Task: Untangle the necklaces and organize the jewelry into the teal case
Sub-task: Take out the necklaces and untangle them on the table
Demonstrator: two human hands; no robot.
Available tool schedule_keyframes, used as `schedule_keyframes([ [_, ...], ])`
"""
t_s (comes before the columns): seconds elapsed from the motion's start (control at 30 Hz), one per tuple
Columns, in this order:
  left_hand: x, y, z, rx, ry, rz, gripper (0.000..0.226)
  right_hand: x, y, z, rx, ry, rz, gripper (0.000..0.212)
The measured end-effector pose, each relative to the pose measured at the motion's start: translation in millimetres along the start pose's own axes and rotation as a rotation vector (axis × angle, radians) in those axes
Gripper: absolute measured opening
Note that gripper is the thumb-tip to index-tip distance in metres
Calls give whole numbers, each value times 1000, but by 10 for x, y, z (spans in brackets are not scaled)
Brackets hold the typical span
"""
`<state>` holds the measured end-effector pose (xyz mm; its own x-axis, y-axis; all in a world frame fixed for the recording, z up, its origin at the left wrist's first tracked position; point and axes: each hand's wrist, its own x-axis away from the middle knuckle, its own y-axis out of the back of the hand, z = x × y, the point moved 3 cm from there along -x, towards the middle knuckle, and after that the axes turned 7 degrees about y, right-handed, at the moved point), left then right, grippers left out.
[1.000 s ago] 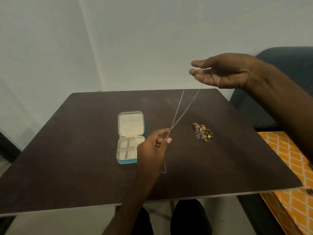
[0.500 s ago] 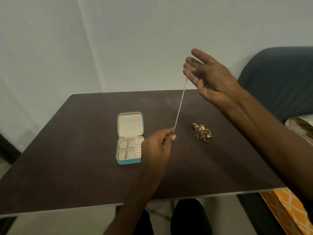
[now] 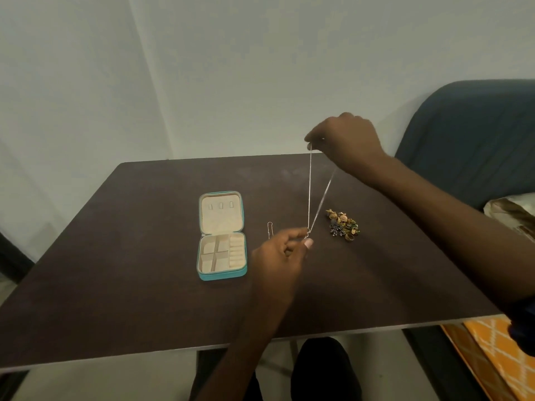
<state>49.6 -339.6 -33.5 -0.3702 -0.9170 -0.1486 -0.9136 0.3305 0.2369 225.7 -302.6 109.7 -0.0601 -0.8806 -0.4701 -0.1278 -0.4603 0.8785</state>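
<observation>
A thin silver necklace chain [image 3: 310,192] is stretched in two strands above the dark table [image 3: 115,270]. My right hand [image 3: 347,140] pinches its upper end over the table's far edge. My left hand [image 3: 280,253] pinches the lower end just above the tabletop. A short loop of chain [image 3: 270,229] sticks up beside my left hand. The teal case [image 3: 222,235] lies open to the left, with a cream lining and small compartments that look empty. A pile of gold and dark jewelry [image 3: 344,225] lies to the right of the chain.
A dark blue armchair [image 3: 477,134] stands at the right behind the table. An orange patterned fabric [image 3: 492,357] lies low at the right. A pale wall rises behind the table. My knees show under the near table edge.
My right hand has come down and turned palm down, its fingers now closed on the chain's top. The chain shows two spread strands again. My left hand has stayed in place.
</observation>
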Motion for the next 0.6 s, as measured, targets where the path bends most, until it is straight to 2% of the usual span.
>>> schedule_keyframes([
  [0.27, 61, -211, 283, -220, 254, 119, 17, 2, -641, 33, 119, 49, 199, 18],
  [0.43, 137, -274, 346, -619, 80, 136, 28, 74, -1056, -5, 128, 59, 321, 22],
  [0.6, 184, -329, 513, -749, 23, 182, 30, 101, -1299, -16, 138, 99, 367, 21],
])
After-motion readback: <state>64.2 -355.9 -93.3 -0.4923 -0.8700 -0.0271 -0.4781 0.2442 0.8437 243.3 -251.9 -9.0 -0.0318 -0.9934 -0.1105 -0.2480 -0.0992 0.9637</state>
